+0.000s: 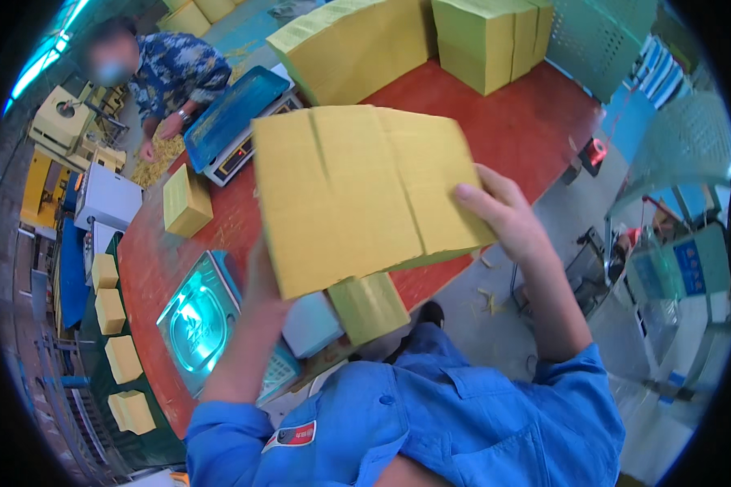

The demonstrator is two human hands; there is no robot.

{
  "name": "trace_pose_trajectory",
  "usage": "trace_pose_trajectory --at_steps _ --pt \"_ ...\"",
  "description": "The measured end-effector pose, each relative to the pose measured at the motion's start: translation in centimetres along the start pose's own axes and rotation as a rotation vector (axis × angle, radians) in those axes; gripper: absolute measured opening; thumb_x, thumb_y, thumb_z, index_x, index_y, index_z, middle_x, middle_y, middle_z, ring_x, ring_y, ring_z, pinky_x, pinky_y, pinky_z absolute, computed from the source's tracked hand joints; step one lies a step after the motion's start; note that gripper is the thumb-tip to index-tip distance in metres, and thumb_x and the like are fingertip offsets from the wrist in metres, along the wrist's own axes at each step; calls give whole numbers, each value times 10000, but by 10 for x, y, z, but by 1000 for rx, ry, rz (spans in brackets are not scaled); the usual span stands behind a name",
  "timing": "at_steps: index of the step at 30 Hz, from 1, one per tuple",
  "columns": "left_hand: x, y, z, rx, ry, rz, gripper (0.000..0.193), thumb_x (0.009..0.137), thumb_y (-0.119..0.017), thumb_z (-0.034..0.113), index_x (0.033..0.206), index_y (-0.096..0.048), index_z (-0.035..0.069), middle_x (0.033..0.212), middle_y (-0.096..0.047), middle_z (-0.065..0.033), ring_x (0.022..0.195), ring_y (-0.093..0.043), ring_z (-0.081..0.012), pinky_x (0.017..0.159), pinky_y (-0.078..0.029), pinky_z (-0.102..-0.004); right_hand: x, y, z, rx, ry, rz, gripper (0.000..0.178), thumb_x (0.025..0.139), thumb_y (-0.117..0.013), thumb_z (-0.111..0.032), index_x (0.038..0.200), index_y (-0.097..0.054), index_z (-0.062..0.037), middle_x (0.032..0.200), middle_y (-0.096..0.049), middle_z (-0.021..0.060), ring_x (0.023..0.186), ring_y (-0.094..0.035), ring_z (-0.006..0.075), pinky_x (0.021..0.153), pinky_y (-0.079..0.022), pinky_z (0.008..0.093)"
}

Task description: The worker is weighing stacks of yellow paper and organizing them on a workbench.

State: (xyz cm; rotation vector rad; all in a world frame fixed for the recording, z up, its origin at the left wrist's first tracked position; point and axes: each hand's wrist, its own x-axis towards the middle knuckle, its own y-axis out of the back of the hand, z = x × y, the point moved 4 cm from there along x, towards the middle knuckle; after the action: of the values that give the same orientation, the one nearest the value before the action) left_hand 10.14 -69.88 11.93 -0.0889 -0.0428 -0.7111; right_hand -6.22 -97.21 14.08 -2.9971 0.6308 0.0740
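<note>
Above the red table, my two hands hold up a row of yellow blocks, several pressed side by side with seams between them. My right hand grips the right end, thumb on the upper face and fingers behind the edge. My left hand is at the lower left end, its fingers mostly hidden by the blocks. Below the row, a single yellow block stands beside a pale blue box-like thing at the table's near edge.
The red table carries large yellow stacks, a scale with a blue tray, a steel-topped scale and a small yellow block. A co-worker handles yellow scraps at far left. Several yellow blocks line the left side.
</note>
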Motion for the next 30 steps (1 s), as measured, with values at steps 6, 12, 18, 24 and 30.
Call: trace_pose_trajectory --at_steps 6,12,18,24,30 --pt "82 -93 -134 -402 279 264 503 1006 -479 229 1437 -402 -19 1442 -469 -186 1300 -496 -283 1071 -416 -403 62 102 9 -545 -64 69 563 897 -638 -409 1201 -585 62 1003 -683 155 952 -649 201 853 -494 328" --pt "113 -88 -134 706 -205 83 491 987 -497 194 1410 -433 -45 1406 -486 -253 1299 -486 -358 1100 -372 -401 76 134 58 -639 -159 76 569 895 -637 -392 1233 -575 61 1064 -687 198 984 -663 241 878 -493 337" --pt "109 -85 -133 -81 253 222 428 1006 -479 223 1351 -522 -27 1319 -582 -132 1218 -537 -212 1026 -417 -349 73 160 53 -505 -76 88 590 925 -625 -362 1328 -527 58 1155 -662 189 1028 -645 237 901 -488 338" --pt "100 -92 -114 -68 322 151 595 1052 -370 446 1359 -503 -45 1340 -566 -129 1226 -523 -198 1055 -384 -323 75 177 69 -254 -346 135 647 962 -582 -442 1379 -489 43 1264 -609 169 1165 -568 217 959 -460 343" --pt "111 -120 -94 183 140 84 635 1039 -349 494 1365 -470 -37 1393 -519 -201 1278 -489 -258 1076 -347 -372 78 111 70 -3 -144 -25 684 941 -644 -376 1440 -396 20 1353 -544 127 1219 -523 208 1058 -385 353"
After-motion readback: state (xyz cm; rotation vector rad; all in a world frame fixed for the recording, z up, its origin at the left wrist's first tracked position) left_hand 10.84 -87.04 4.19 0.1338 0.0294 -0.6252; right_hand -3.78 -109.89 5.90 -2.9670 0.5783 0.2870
